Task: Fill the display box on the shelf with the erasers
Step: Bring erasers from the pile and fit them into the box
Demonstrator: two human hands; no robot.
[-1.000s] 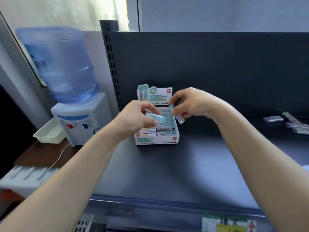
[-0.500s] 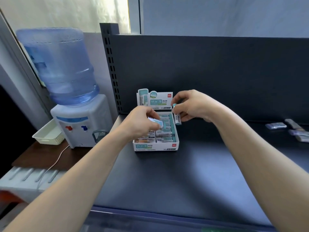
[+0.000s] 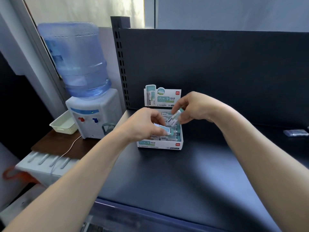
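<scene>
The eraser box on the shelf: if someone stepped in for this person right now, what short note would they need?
Left hand: pinching one eraser low over the display box, near its front.
Right hand: holding a second eraser, tilted, above the back of the box.
The box sits on the dark shelf and already holds rows of erasers.
Left to do: set both held erasers in. One loose packet lies far right on the shelf; whether it belongs in the box is unclear.

Both forearms bare, no sleeves in view — left hand (image 3: 143,126) & right hand (image 3: 192,106) above the display box (image 3: 160,144) carry no gloves, rings, watch or bands. Nails short, unpainted — fingers (image 3: 163,130) plain.
</scene>
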